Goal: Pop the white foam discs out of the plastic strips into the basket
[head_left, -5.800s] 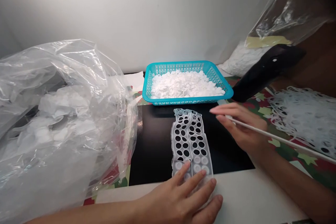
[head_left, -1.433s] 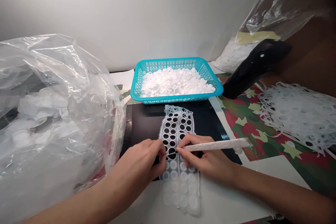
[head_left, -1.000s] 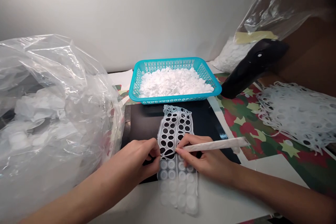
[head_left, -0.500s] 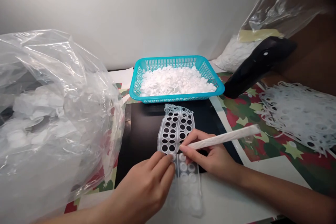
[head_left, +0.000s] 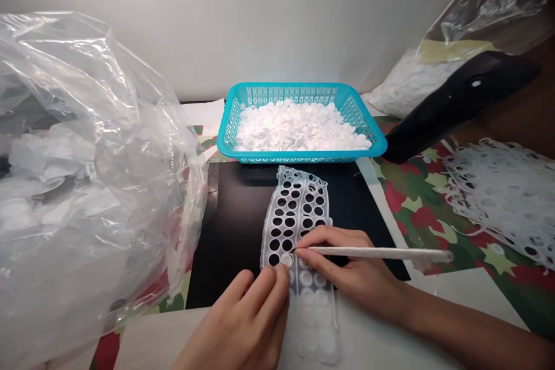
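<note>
A translucent white strip (head_left: 300, 214) lies lengthwise on a black mat (head_left: 236, 231). Its far part shows punched-out round holes; its near part still carries round discs. My right hand (head_left: 347, 269) is closed on a thin white stick (head_left: 381, 252), whose tip touches the strip at a disc (head_left: 286, 258) by the last row of holes. My left hand (head_left: 247, 321) rests at the strip's near left side, fingers together, fingertips pressing beside that disc. A turquoise basket (head_left: 303, 156) heaped with loose white discs stands just beyond the strip.
A large clear plastic bag (head_left: 87, 185) with white material fills the left. A black curved object (head_left: 459, 104) lies right of the basket. Emptied strips (head_left: 498, 191) are piled at the right. Another bag (head_left: 416, 78) of white discs leans at the back right.
My left hand has slid from pinching the strip's left edge to lie flat below it. The stick has dropped to a flatter angle. The view has shifted slightly.
</note>
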Available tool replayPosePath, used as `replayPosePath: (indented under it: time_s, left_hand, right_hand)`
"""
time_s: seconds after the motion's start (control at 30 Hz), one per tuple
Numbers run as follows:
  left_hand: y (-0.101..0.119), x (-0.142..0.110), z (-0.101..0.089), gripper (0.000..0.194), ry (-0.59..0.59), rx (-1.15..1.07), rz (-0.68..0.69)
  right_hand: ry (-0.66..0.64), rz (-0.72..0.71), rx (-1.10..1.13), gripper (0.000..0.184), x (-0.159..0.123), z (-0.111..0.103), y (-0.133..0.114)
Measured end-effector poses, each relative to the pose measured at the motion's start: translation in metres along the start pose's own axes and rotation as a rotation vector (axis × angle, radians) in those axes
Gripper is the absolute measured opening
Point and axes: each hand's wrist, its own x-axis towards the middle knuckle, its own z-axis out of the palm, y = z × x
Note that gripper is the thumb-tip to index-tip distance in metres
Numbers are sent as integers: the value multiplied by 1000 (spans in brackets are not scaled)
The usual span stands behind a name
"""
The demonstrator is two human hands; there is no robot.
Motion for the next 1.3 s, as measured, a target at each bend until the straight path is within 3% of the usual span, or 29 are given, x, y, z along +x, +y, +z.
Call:
replayPosePath:
  time_s: [0.5, 0.73, 1.07, 1.3]
  left_hand:
    - [1, 2, 2, 31, 28, -33, 26]
    - [2, 1, 1, 31, 55, -51, 15]
    - [-1, 1, 0, 37, 27, -15, 24]
    - [-4, -1, -3, 38, -68, -66, 23]
  right_hand:
    - [-27, -2, -15, 12, 2, 0, 0]
    - [-26, -74, -31, 10, 1, 1, -1]
    - [-48, -81, -45, 10, 0, -2, 0]
    - [-120, -43, -42, 9, 0, -4, 0]
